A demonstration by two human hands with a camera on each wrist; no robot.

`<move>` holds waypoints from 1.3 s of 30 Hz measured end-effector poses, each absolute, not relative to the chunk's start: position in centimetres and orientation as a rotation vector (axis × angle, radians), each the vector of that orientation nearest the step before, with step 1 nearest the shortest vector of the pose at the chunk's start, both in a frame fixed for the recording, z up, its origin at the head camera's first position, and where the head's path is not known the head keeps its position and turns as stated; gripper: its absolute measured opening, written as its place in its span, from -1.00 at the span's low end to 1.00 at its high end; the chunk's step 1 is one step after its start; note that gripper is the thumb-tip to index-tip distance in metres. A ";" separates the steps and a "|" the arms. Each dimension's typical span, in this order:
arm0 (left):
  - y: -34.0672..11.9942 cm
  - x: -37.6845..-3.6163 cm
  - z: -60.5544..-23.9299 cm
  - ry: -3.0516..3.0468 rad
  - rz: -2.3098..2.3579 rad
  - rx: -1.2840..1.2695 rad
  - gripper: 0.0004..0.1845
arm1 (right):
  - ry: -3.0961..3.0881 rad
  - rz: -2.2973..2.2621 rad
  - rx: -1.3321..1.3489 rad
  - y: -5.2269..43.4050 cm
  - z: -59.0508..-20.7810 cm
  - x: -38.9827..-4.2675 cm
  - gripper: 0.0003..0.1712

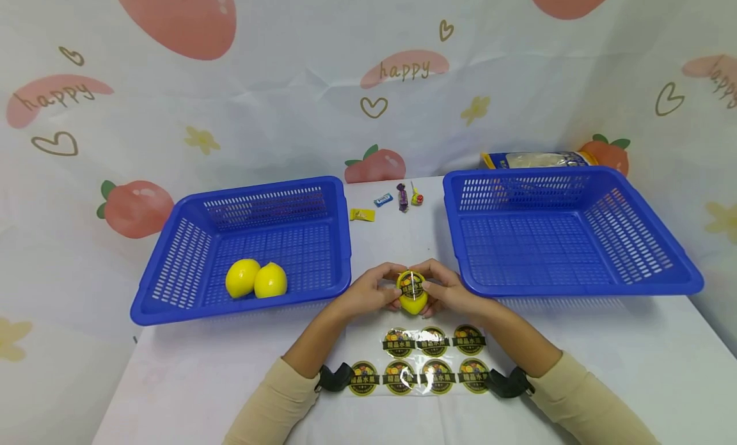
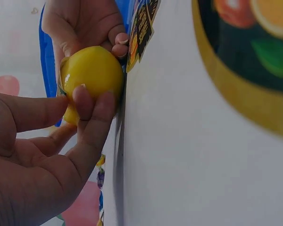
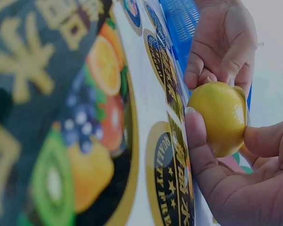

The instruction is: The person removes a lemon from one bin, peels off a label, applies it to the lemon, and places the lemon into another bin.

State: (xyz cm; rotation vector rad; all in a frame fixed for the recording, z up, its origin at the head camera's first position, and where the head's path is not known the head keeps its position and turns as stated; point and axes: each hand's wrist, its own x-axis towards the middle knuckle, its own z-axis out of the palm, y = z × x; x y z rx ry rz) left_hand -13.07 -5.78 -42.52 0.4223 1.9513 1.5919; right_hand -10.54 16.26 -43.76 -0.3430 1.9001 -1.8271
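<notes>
I see a glossy yellow lemon [image 1: 412, 300] with a round sticker [image 1: 411, 283] on its upper face, held just above the desk [image 1: 576, 368] between the two baskets. My left hand [image 1: 368, 293] and right hand [image 1: 451, 293] both have their fingers curled round it, thumbs on top. Just in front of my wrists lies a clear sticker sheet [image 1: 426, 362] carrying seven round labels, three in the far row and four in the near one. The left blue basket [image 1: 173, 304] holds two more lemons [image 1: 256, 279] lying side by side and touching; the right blue basket [image 1: 685, 279] stands well apart. Four small wrapped sweets [image 1: 397, 202] lie at the far edge between the baskets, and a packet [image 1: 535, 160] sits behind the right one. Nothing stands between my hands and either basket.
</notes>
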 end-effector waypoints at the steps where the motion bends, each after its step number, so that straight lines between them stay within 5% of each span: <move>1: -5.8 -13.0 -42.5 1.942 1.594 0.427 -0.55 | 1.895 -1.829 -0.340 16.3 -43.7 -10.5 -0.57; 30: -5.7 -12.8 -42.3 2.219 1.453 0.528 -0.59 | 1.899 -1.833 -0.217 15.6 -43.3 -10.4 -0.59; 39: -5.6 -11.8 -40.9 2.479 1.114 0.679 -0.56 | 2.458 -1.530 -0.595 15.2 -43.1 -9.7 -0.58</move>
